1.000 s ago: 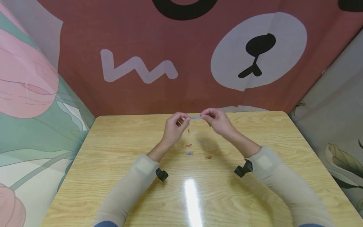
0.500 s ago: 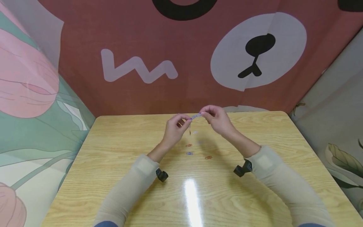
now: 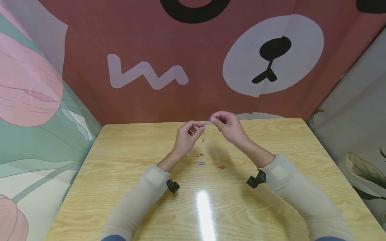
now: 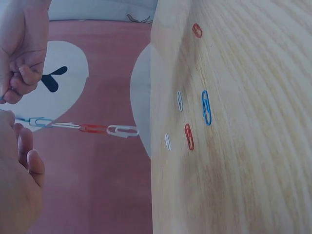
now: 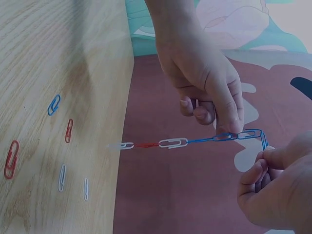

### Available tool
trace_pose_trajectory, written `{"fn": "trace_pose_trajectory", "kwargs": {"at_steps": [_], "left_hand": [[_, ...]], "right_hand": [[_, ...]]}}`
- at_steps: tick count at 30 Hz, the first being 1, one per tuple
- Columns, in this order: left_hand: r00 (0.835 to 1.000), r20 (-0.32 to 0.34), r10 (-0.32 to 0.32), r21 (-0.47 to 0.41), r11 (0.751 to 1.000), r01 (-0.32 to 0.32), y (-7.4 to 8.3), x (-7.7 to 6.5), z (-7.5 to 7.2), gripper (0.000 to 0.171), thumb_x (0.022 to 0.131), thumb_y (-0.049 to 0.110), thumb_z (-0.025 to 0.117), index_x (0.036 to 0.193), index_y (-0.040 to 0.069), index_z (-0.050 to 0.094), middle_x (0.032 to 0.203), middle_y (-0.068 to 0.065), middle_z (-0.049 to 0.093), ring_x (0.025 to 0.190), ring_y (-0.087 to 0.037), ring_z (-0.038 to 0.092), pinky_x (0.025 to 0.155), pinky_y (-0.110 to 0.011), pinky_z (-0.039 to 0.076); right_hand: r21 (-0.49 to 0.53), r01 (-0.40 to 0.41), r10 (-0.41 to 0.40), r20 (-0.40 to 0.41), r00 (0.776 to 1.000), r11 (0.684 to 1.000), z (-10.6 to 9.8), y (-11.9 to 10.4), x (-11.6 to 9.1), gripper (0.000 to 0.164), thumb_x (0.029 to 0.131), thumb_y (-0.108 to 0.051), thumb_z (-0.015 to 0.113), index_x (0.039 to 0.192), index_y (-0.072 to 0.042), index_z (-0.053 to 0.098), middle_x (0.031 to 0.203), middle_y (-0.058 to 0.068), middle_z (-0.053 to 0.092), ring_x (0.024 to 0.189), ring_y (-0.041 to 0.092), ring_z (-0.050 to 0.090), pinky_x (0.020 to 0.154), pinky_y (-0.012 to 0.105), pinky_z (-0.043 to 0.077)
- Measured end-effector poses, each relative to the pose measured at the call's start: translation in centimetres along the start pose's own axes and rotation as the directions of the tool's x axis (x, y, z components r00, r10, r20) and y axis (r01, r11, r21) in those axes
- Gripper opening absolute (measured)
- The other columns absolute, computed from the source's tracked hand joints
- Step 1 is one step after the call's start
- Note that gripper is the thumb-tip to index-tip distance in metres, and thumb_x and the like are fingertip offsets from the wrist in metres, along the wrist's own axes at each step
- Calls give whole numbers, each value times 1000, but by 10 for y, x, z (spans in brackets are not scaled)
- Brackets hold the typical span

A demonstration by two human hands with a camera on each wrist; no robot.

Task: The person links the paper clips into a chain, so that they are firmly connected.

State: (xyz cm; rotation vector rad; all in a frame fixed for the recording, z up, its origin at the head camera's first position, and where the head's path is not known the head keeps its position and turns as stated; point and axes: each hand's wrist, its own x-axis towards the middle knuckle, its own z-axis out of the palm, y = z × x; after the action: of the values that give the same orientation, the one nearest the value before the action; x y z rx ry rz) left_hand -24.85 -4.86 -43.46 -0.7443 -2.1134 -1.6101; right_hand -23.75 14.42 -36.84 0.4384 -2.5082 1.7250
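A chain of linked paper clips (image 5: 147, 145) stretches between and below my hands, raised above the table's far part. My left hand (image 3: 184, 137) pinches a blue clip of it between thumb and fingertips. From that grip hang a blue, a white, a red and another white clip, best seen in the right wrist view. My right hand (image 3: 230, 128) pinches the end of a blue paper clip (image 5: 264, 140), hooked to another blue clip (image 5: 251, 129) beside the left fingertips. The two blue clips meet at a sharp angle. The right fingertips hide part of the end clip.
Several loose paper clips lie on the wooden table (image 3: 120, 187) below the hands: a blue one (image 4: 206, 108), a red one (image 4: 189, 137), another red one (image 4: 197, 30) and two white ones. A red cloth (image 3: 150, 103) with a printed bear stands behind the table.
My right hand has moved slightly up and left, closer to the left hand. The blue clips between them have gone from nearly level to slanted and bent. The hanging clips have shifted slightly right.
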Motion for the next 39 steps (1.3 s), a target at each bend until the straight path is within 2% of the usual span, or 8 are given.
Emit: {"fn": "trace_pose_trajectory", "kwargs": {"at_steps": [6, 10, 16, 20, 27, 34, 39], "left_hand": [[999, -40, -3, -2, 1000, 3, 4, 5, -4, 10, 94, 6, 74, 100, -1, 71, 95, -12, 72, 69, -15, 58, 62, -21, 48], [999, -36, -3, -19, 1000, 3, 8, 9, -5, 10, 94, 6, 74, 101, 0, 72, 95, -11, 73, 70, -16, 59, 60, -19, 46], [999, -28, 16, -57, 998, -17, 10, 12, -4, 9, 95, 6, 72, 100, -2, 73, 91, -14, 73, 64, -20, 52, 53, -20, 39], [999, -34, 11, -52, 999, -12, 11, 11, -4, 8, 96, 5, 70, 99, -3, 73, 88, -14, 71, 61, -25, 48, 51, -20, 35], [999, -42, 11, -52, 999, -13, 11, 11, -8, 7, 97, 2, 68, 98, -4, 69, 83, -11, 67, 59, -19, 48, 50, -20, 36], [999, -34, 4, -44, 999, -6, 11, 10, -13, 8, 98, 4, 67, 98, -3, 69, 83, -11, 67, 62, -27, 51, 54, -19, 38], [999, -39, -1, -40, 999, 0, 11, 9, -18, 8, 98, 5, 68, 98, -3, 70, 82, -12, 68, 62, -24, 50, 54, -21, 38]], "right_hand": [[-5, 8, -8, -16, 1000, 1000, 1, 2, -1, 17, 104, -17, 60, 103, -3, 69, 78, 6, 54, 67, 18, 45, 59, 27, 39], [-1, 16, -16, -31, 999, 1000, 3, 3, -2, 15, 104, -16, 60, 103, -4, 69, 80, 7, 54, 67, 19, 45, 58, 27, 39], [5, 74, -74, -51, 996, 997, 10, 3, 0, 14, 103, -14, 63, 102, -2, 70, 79, 6, 56, 66, 17, 44, 58, 26, 38], [8, 103, -102, -55, 993, 995, 13, 4, 0, 14, 102, -13, 64, 102, -1, 71, 82, 6, 60, 69, 19, 47, 60, 26, 40], [2, 94, -94, -20, 995, 996, 14, 5, 1, 15, 100, -12, 67, 108, 0, 70, 99, 14, 67, 89, 24, 60, 73, 25, 49], [-45, 71, -71, 10, 997, 996, 7, 14, -2, 17, 98, -12, 69, 112, -1, 71, 101, 13, 70, 90, 26, 64, 73, 24, 51], [-80, 71, -68, 41, 997, 994, -1, 26, -10, 19, 99, -14, 70, 113, -2, 72, 106, 13, 73, 91, 22, 66, 74, 23, 53]]}}
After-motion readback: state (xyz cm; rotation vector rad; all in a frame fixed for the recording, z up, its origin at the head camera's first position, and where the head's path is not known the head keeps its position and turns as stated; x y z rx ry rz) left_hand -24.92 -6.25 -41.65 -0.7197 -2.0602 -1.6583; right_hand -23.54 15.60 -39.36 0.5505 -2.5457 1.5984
